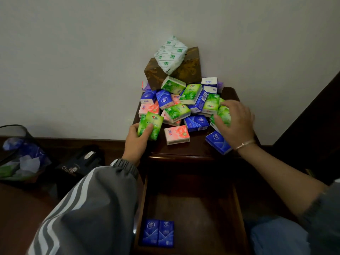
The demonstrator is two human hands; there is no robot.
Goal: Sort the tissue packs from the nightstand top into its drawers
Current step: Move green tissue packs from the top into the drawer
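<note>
Left hand (136, 138): fingers and thumb clasp the left green pack (150, 127), tilted at the pile's near-left edge; whether it is lifted off the nightstand (184, 155) I cannot tell
Right hand (237, 122): fingers curled over the right green pack (224, 114), thumb on its near side; a grasp, by the look of it; that pack lies at the right of the pile
Done: two blue packs (158, 233) lie side by side, touching, in the near-left corner of the open drawer (202, 208); no other pack shows in it
Left: nearly all; a loose pile (176, 107) of green, blue and pink packs covers the top; a white pack (170, 53) sits on the wooden box (184, 72) at the back
Judgement: early stage; the blue pair suggests sorting by colour, so the green ones may belong in another drawer
Hidden: only one drawer shows, and the frame cuts off its front; the left sleeve (92, 208) covers its left side; packs under the pile cannot be counted; purple bits beside the box are too small to name
</note>
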